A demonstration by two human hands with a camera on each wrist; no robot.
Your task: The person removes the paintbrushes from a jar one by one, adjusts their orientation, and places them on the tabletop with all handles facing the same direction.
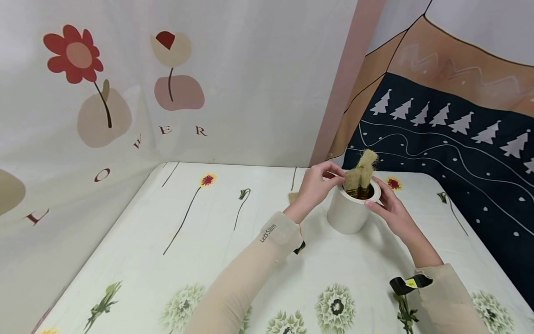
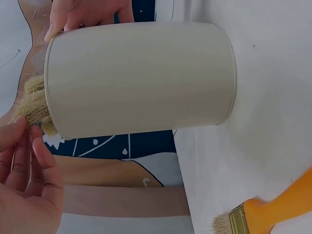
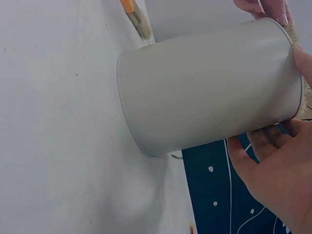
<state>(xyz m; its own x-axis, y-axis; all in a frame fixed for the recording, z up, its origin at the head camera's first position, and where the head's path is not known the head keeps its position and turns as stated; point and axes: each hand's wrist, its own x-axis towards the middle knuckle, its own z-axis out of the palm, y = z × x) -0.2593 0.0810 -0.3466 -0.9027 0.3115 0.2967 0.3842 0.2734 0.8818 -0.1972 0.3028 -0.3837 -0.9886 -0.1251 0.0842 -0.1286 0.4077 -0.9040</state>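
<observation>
A white cylindrical container (image 1: 348,215) stands upright on the table, with paintbrushes (image 1: 362,172) in it, their pale bristles sticking up above the rim. My left hand (image 1: 319,183) is at the left of the rim, and in the left wrist view its thumb and fingertips pinch the bristle tips (image 2: 33,105). From the other side, my right hand (image 1: 390,206) holds the container by its upper part, thumb on the near rim and fingers behind. The brush handles are hidden inside the container.
Another paintbrush (image 2: 263,212), with an orange handle, lies on the table left of the container, mostly behind the left wrist in the head view. The flower-print tablecloth (image 1: 196,213) meets hanging printed curtains (image 1: 258,93) at the back and sides.
</observation>
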